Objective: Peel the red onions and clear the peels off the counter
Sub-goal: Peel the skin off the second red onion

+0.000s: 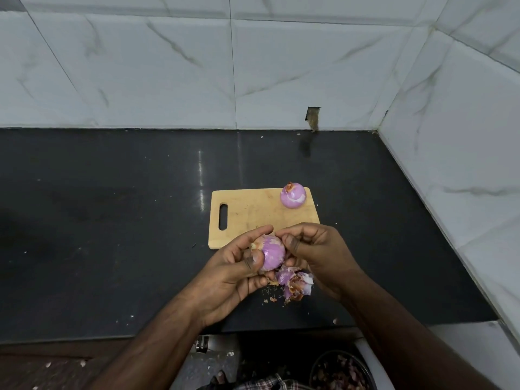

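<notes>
Holding a red onion (271,253) just below the centre of the frame, the left hand (239,273) cups it with the thumb pressed on its near side and the fingers curled round behind. The right hand (312,250) meets it from the right, its thumb and curled fingertips pinching at the onion's upper right edge, where the skin is pale purple and mostly bare. Directly below the two hands, a heap of peels (295,282) lies on the black counter (112,220), purple and brown, with small flakes scattered just beside it towards the lower edge.

A second onion (293,196), peeled and with a dry tip on top, sits on the far right corner of a wooden cutting board (247,212), a little above the hands. The board lies flat on the counter, its handle slot on the left. At the lower right of the frame, a dark bowl (340,372) below the counter edge holds what looks like more peels.
</notes>
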